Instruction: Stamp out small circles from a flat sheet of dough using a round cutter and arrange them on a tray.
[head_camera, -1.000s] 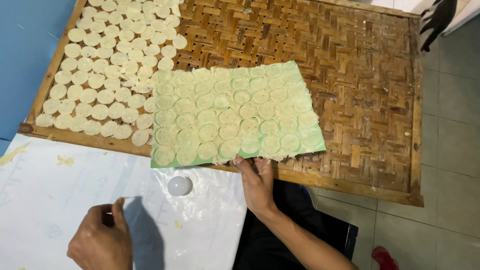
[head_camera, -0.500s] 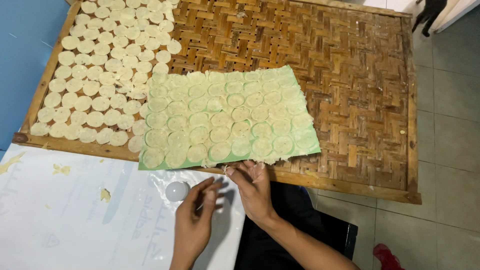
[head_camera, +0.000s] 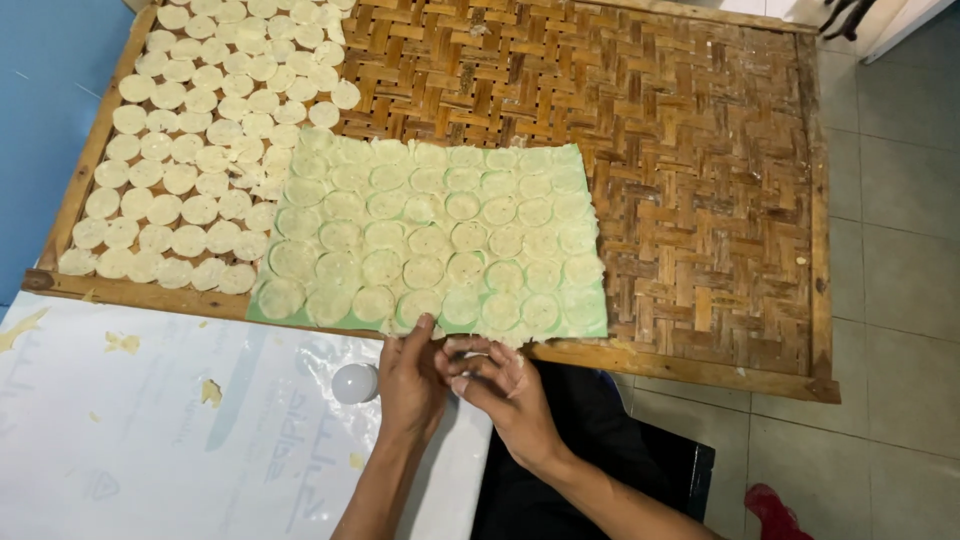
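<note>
A green sheet covered with several pale round dough discs lies on a woven bamboo tray. My left hand and my right hand meet at the sheet's near edge, fingertips pinching it by the tray's wooden frame. More loose pale discs fill the tray's left part, touching the sheet's left side.
A white plastic-covered board with dough scraps lies at the lower left, with a small white round cap on it beside my left hand. A blue surface is at the far left. Tiled floor lies to the right.
My left hand has come from the lower left up to the sheet's near edge, joining my right hand there. The view has drifted slightly.
</note>
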